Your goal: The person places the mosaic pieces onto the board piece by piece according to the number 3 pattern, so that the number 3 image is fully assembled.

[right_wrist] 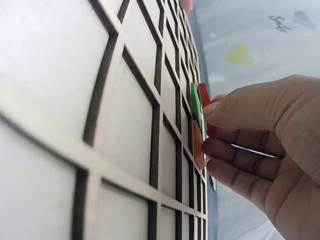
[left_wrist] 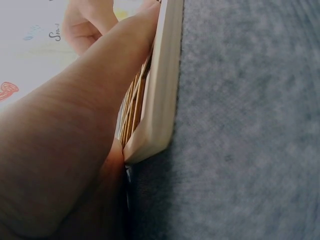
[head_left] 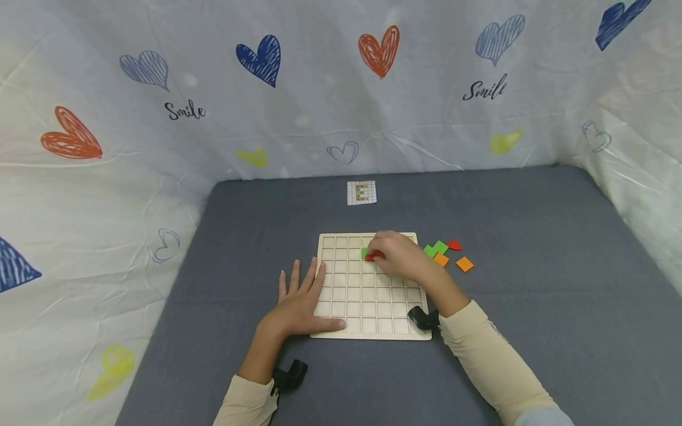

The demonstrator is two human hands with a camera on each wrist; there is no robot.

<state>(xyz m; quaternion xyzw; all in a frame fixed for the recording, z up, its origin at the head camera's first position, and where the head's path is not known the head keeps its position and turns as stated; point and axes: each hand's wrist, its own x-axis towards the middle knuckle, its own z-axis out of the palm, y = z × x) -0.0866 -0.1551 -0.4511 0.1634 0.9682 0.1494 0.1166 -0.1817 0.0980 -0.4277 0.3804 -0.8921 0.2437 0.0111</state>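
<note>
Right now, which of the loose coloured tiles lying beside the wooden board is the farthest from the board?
The orange tile alone at the far right. The other loose tiles, green, red and orange, cluster closer to the board.

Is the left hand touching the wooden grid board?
Touching. The head view shows the left hand lying flat with its thumb across the wooden grid board; the left wrist view shows it against the board's edge.

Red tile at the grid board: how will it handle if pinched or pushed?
The red tile looks thin, flat and rigid, so probably light and stiff. The right hand pinches it by the edges, suggesting little grip area. On the wooden board, it likely slides rather than rolls, catching on the grid ribs.
</note>
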